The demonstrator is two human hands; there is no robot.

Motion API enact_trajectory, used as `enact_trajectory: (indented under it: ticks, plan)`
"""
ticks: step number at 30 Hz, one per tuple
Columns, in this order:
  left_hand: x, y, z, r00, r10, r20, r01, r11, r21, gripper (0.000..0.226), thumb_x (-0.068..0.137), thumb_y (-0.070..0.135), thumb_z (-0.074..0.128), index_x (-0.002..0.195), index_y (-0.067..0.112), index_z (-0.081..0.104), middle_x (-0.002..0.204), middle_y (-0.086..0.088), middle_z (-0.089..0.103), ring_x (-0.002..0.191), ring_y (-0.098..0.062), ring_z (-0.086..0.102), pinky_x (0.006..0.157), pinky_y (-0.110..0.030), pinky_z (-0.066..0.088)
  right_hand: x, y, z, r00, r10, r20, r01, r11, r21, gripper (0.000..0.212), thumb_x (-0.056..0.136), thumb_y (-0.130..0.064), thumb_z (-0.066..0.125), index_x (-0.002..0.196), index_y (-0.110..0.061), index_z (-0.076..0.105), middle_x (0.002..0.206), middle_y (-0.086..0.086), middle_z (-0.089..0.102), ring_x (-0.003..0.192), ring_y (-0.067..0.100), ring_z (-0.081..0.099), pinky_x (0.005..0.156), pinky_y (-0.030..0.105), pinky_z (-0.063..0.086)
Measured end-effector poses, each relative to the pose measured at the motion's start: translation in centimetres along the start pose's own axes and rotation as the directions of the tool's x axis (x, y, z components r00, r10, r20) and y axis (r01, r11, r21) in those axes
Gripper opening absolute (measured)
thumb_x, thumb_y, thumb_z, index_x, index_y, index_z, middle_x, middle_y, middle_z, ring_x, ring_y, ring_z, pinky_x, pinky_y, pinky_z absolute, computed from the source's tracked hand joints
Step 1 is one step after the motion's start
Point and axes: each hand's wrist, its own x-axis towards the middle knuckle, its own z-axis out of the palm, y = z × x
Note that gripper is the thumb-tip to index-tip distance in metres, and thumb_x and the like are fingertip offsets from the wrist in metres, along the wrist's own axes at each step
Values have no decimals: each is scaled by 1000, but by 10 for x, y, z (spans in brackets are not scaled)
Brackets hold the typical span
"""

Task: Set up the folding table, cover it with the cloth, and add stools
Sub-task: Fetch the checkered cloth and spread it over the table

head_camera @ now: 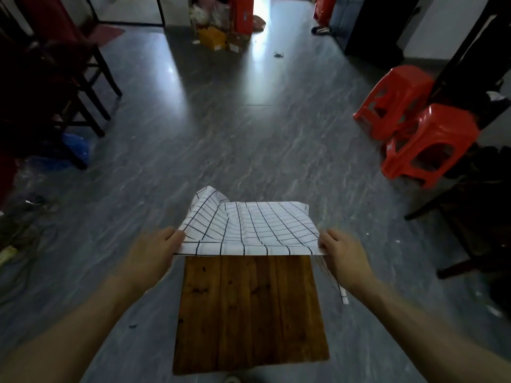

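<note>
The left hand (pixel 153 254) pinches the near left corner of the white checked cloth (pixel 249 229), and the right hand (pixel 341 251) pinches the near right corner, so the cloth's near edge is stretched between them. The cloth covers the far part of the wooden table top (pixel 250 313); its far left corner is curled up, and a strip hangs below the right hand. The near part of the top is bare. Two red plastic stools (pixel 414 123) stand on the grey floor (pixel 221 139) well to the right, beside dark wooden chairs (pixel 470 64).
</note>
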Motion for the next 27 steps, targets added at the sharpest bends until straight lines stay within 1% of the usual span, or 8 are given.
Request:
enact_trajectory:
  ticks: [8, 12, 16, 18, 20, 22, 25, 27]
  plan:
    - [-55, 30, 55, 992, -121, -20, 121, 993, -16, 32, 65, -7, 77, 81, 13, 57, 75, -3, 54, 59, -19, 47, 47, -25, 30, -48, 22, 36, 998, -39, -40, 41, 997, 70, 22, 75, 8, 73, 74, -8, 58, 75, 3, 56, 64, 15, 44, 53, 22, 24]
    - [-87, 42, 93, 984, -178, -1, 177, 981, -76, 38, 62, -16, 74, 82, 12, 58, 79, -3, 53, 65, -18, 46, 49, -31, 39, -75, 32, 65, 995, -92, -40, 96, 989, 115, 21, 72, 8, 73, 73, -6, 59, 76, 7, 58, 65, 15, 44, 52, 27, 33]
    - [-112, 52, 120, 989, -136, 58, 141, 985, -95, 46, 55, -20, 73, 80, 15, 57, 79, 2, 50, 68, -11, 37, 52, -23, 28, -102, 37, 95, 997, -72, 15, 70, 988, 135, 23, 71, 7, 74, 74, -8, 57, 78, 4, 56, 66, 15, 47, 49, 34, 45]
    - [-126, 57, 136, 989, -128, 76, 136, 985, -103, 40, 60, -17, 71, 78, 15, 58, 78, 3, 49, 66, -11, 37, 50, -25, 30, -114, 40, 112, 997, -65, 31, 60, 988, 143, 26, 70, 8, 73, 74, -11, 56, 78, -1, 53, 66, 13, 45, 51, 28, 40]
    - [-139, 59, 152, 984, -148, 103, 160, 980, -118, 26, 68, -11, 64, 79, 13, 60, 79, 1, 49, 65, -15, 43, 51, -32, 42, -127, 41, 131, 997, -56, 53, 48, 988, 147, 27, 73, 8, 71, 75, -14, 56, 81, -5, 50, 68, 12, 45, 54, 25, 37]
    - [-150, 63, 165, 986, -131, 107, 143, 983, -113, 19, 70, -6, 61, 81, 9, 63, 78, -3, 53, 66, -21, 51, 53, -36, 47, -139, 39, 150, 997, -16, 80, 5, 991, 136, 26, 77, 6, 70, 77, -15, 55, 84, -3, 52, 71, 14, 48, 56, 31, 45]
    - [-170, 65, 185, 994, -76, 81, 82, 993, -81, 17, 79, 7, 48, 78, 8, 65, 74, -4, 54, 60, -22, 51, 51, -29, 39, -159, 31, 175, 996, 29, 90, -42, 988, 146, 32, 71, 9, 71, 74, -16, 52, 81, 0, 52, 69, 17, 48, 54, 32, 42]
    - [-187, 63, 200, 993, -65, 102, 73, 995, -74, 11, 78, 3, 57, 80, 10, 64, 76, -3, 53, 61, -20, 50, 52, -28, 36, -173, 26, 190, 994, 28, 108, -45, 987, 153, 33, 68, 11, 72, 73, -16, 53, 79, -2, 50, 68, 16, 46, 56, 28, 35]
